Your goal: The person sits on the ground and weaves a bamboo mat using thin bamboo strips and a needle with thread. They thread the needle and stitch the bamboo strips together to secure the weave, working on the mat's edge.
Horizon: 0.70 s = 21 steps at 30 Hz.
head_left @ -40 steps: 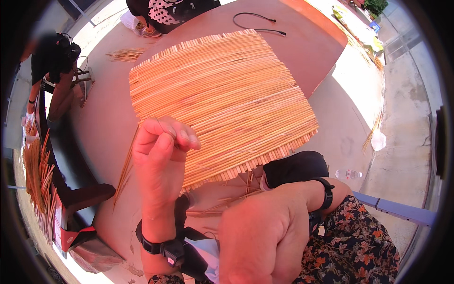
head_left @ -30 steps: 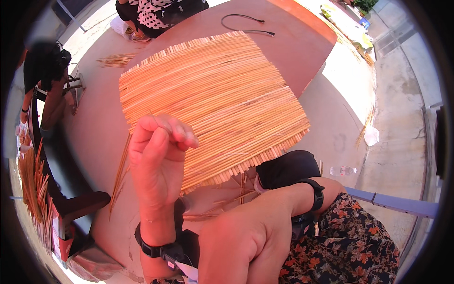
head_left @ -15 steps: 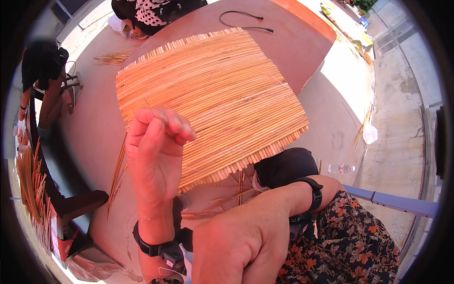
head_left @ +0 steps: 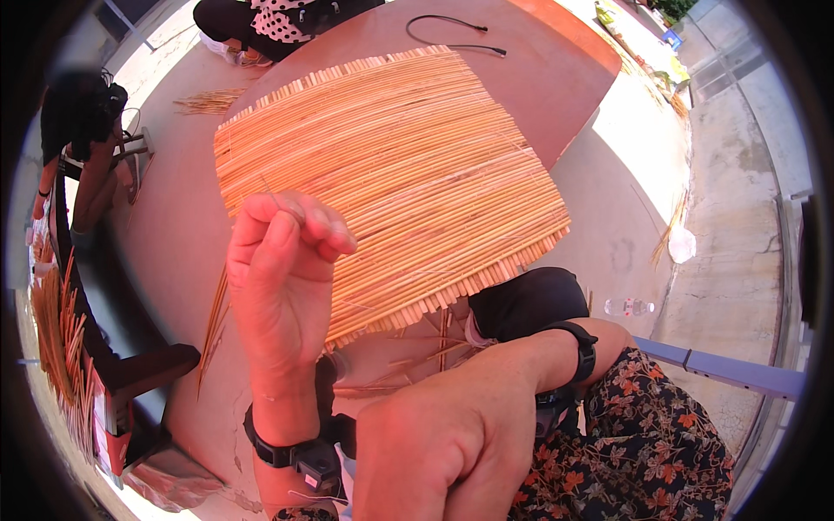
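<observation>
A mat of thin yellow stalks laid side by side [head_left: 434,165] spreads out in front of me. My left hand [head_left: 291,260] is raised over its near left part, thumb and fingertips pinched together on a thin needle-like piece [head_left: 267,182] that sticks up from them. Close to me at the lower edge, my right hand [head_left: 452,425] is curled with its back turned up. Its fingertips are hidden, so whatever they grip cannot be made out. A fine pale thread [head_left: 317,496] shows between my left wrist and the right hand.
Loose stalks [head_left: 213,321] lie left of the mat, and a bundle [head_left: 65,347] stands farther left. Beyond the mat is a black cable [head_left: 443,17]. A person [head_left: 261,26] sits at the back, another [head_left: 87,122] at the left. A plastic bottle [head_left: 629,306] lies at right.
My left hand has shifted very slightly left and up, still pinched. The right hand keeps its curled pose. The mat looks almost unchanged.
</observation>
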### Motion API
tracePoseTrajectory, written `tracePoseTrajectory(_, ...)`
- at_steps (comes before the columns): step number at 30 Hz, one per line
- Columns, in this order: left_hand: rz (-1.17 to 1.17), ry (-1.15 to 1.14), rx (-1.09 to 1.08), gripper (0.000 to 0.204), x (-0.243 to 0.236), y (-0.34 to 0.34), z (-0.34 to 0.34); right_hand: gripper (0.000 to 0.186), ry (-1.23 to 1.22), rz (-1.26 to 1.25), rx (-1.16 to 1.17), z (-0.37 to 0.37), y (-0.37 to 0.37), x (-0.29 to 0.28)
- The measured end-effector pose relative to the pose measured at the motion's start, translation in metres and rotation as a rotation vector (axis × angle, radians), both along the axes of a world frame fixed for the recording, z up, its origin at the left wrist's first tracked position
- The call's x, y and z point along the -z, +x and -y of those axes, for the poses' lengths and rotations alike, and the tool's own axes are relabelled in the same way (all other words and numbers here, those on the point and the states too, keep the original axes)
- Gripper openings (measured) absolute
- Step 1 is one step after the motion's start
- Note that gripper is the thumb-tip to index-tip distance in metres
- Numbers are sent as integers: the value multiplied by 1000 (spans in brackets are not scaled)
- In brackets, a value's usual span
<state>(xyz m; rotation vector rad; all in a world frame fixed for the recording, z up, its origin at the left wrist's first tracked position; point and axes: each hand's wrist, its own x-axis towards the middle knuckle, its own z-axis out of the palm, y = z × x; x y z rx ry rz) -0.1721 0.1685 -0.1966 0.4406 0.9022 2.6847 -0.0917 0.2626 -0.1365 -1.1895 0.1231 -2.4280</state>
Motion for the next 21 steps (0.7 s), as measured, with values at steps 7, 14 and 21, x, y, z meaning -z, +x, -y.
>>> tracePoseTrajectory(7, 3, -21, -10, 4, 0, 0, 0, 8, -34, 2, 22, 0, 0, -1)
tracePoseTrajectory(14, 5, -12, 0, 4, 2, 0, -1, 8, 33, 7, -5, -6, -1, 1)
tracePoseTrajectory(21, -77, -114, 54, 8, 0, 6, -5, 6, 104, -21, 39, -11, -3, -4)
